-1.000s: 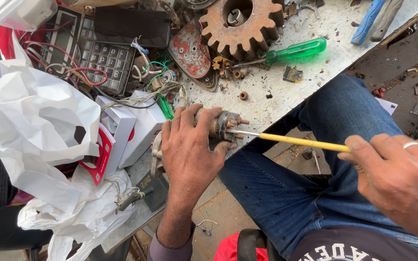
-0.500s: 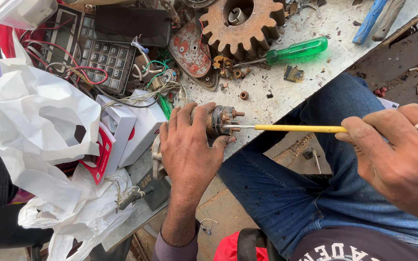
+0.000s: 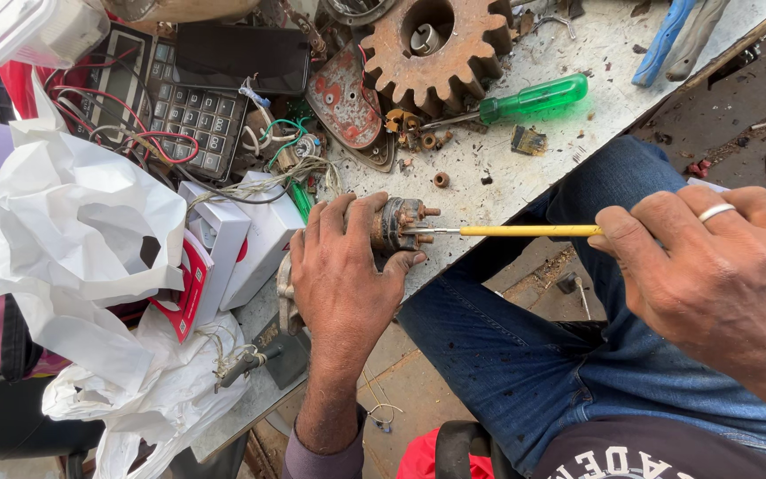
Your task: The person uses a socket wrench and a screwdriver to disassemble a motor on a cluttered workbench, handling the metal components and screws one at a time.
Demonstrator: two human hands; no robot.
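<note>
Fingers of my left hand (image 3: 340, 270) wrap tight round the small rusty cylindrical metal part with brass studs (image 3: 398, 223), pinning it at the near edge of the pale, littered workbench (image 3: 578, 80); it looks dense, rigid and gritty rather than slick, so I judge the barrel the safest hold, clear of the studs. Moving right, the thin yellow-shafted screwdriver (image 3: 525, 231) has its tip at the part's face, my right hand (image 3: 711, 266) closed round its handle end.
</note>
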